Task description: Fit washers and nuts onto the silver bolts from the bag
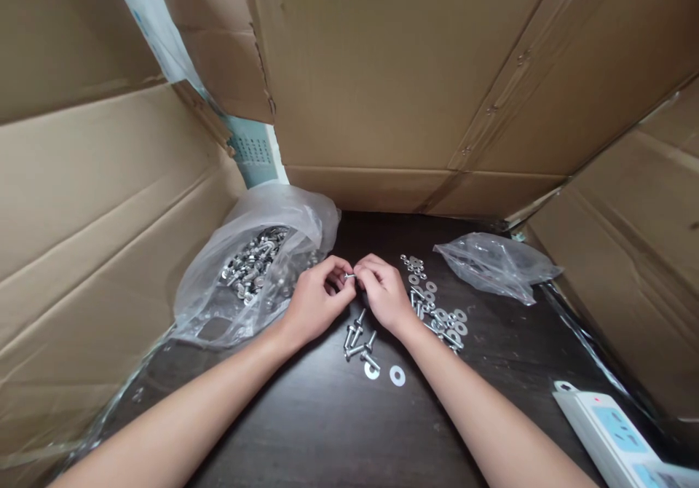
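My left hand pinches a small silver bolt between thumb and fingers, above the dark table. Close against it, my right hand has its fingertips pressed together at the bolt's other end; what they grip there is hidden. Several loose bolts lie on the table just below the hands. Two flat washers rest near them, one partly under a bolt and the other washer by itself. To the right of my right hand spreads a mixed pile of bolts, nuts and washers.
A clear plastic bag full of metal fasteners stands open at the left. An unfilled-looking clear bag lies at the back right. A white power strip sits front right. Cardboard walls enclose the dark table.
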`<action>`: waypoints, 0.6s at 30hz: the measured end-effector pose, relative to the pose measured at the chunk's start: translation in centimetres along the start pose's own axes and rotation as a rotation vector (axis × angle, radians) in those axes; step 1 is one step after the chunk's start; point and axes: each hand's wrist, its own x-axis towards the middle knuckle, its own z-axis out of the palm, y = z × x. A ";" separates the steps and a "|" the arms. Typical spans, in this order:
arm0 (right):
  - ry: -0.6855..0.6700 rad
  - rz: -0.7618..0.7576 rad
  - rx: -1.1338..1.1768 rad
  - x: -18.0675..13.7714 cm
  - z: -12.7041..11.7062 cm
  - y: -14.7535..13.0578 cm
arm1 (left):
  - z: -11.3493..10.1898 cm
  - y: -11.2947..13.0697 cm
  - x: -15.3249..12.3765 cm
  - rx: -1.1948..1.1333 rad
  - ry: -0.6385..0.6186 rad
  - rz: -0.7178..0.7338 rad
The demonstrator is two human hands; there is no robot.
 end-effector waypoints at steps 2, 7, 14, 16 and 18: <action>0.008 0.003 -0.005 -0.1 0.0 -0.1 | 0.0 0.1 0.0 -0.004 0.001 -0.007; 0.023 -0.013 0.075 -0.2 -0.2 -0.4 | 0.0 0.3 0.0 0.001 0.010 0.005; 0.022 -0.063 0.057 -0.1 0.0 0.0 | -0.1 0.1 -0.1 0.012 0.006 0.027; 0.028 -0.040 0.051 0.0 0.2 0.2 | 0.0 0.2 -0.1 0.003 0.009 0.028; 0.032 -0.008 0.033 0.1 0.3 0.3 | 0.0 0.2 -0.1 -0.016 0.009 0.027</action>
